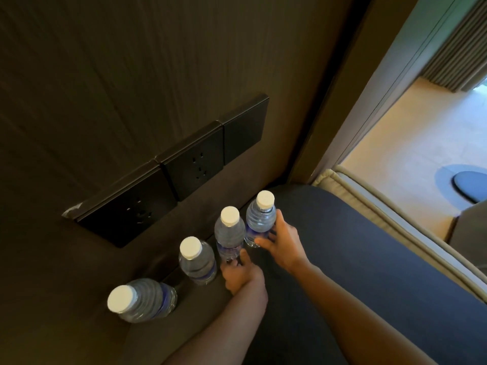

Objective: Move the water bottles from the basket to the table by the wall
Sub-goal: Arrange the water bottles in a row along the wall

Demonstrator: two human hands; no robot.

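Several clear water bottles with white caps and blue labels stand upright in a row along the wall on a dark table. My right hand is wrapped around the lower part of the farthest bottle. My left hand grips the base of the bottle beside it. Two more bottles stand free to the left, one in the middle and the nearest one. The basket is out of view.
A dark wood-grain wall carries a row of black socket plates just above the bottles. To the right lies a beige piped cushion edge, then a light floor with a round dark blue pad and curtains.
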